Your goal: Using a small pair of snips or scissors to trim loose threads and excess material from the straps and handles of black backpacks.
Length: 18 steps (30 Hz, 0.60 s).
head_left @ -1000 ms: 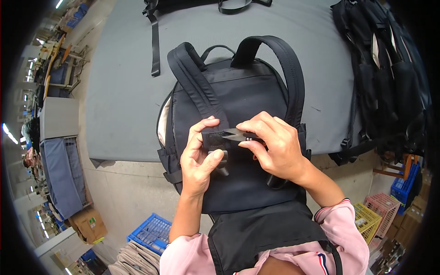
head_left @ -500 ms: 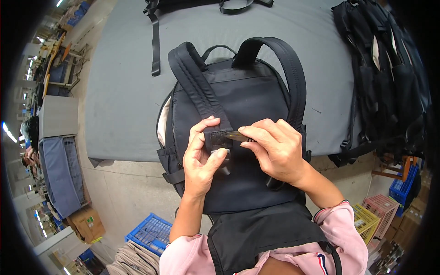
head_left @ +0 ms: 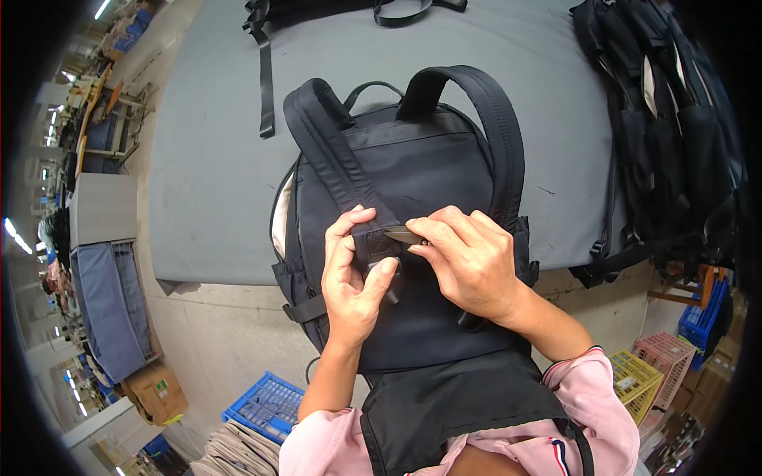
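A dark navy backpack (head_left: pixel 429 170) lies with its strap side up, partly on the grey table and partly toward my body. My left hand (head_left: pixel 349 278) is closed on the lower end of the left shoulder strap (head_left: pixel 329 151), fingers behind it and thumb on the buckle end. In my right hand (head_left: pixel 472 262), pinched between thumb and fingers, is a small pair of thread snips (head_left: pixel 403 235). Their pointed tip touches or nearly touches the stitched patch (head_left: pixel 379 241) on that strap end. My fingers hide the rest of the snips. The right shoulder strap (head_left: pixel 508 135) arches up freely.
On the grey table (head_left: pixel 214 174), more dark backpacks (head_left: pixel 663 119) are piled at the right, and a black bag with a hanging strap (head_left: pixel 267 95) lies at the far edge. Below stand a blue crate (head_left: pixel 266 404), folded beige cloth (head_left: pixel 238 452) and a yellow crate (head_left: pixel 635 381).
Both hands stay at the strap end, with the snips' tip still at the stitched patch. My right hand has shifted slightly left. The view has moved a little.
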Each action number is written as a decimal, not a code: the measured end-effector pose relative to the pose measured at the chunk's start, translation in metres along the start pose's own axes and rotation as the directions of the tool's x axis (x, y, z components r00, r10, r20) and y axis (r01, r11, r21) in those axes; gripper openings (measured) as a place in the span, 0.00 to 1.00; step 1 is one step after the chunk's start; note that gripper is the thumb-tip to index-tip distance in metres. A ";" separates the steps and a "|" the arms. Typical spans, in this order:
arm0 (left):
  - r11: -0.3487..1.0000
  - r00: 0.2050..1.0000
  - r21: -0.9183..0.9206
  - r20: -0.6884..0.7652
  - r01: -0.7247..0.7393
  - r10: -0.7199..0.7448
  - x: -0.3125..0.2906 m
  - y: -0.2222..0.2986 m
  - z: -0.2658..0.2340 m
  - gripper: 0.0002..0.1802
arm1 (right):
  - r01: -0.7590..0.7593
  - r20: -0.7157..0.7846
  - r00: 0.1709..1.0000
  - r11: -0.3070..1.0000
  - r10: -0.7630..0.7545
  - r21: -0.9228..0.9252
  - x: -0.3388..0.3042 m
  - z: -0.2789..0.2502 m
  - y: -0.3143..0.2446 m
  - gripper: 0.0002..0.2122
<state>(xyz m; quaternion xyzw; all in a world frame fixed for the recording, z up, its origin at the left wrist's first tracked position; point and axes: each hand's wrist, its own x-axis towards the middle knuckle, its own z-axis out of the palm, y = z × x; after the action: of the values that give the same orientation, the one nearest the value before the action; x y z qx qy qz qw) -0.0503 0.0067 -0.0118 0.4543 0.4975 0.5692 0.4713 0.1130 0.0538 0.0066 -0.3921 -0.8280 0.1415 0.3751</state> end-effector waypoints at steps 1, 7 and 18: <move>0.999 1.000 0.045 0.002 -0.018 0.018 -0.001 0.000 0.000 0.19 | -0.001 -0.001 1.000 1.000 0.001 -0.001 0.000 0.001 -0.001 0.15; 0.998 0.998 -0.063 -0.049 0.028 -0.032 -0.007 -0.002 0.007 0.20 | -0.372 0.127 0.926 0.796 0.356 0.478 0.000 0.016 -0.003 0.09; 0.989 0.997 -0.137 -0.031 0.061 -0.066 -0.003 0.002 -0.001 0.14 | -0.029 -0.009 1.000 0.995 0.030 0.092 0.001 -0.002 -0.002 0.14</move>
<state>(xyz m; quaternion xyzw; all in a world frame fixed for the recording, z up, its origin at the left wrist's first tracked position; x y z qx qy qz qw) -0.0507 0.0034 -0.0097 0.3948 0.4802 0.5944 0.5102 0.1131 0.0529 0.0092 -0.3874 -0.8127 0.1827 0.3950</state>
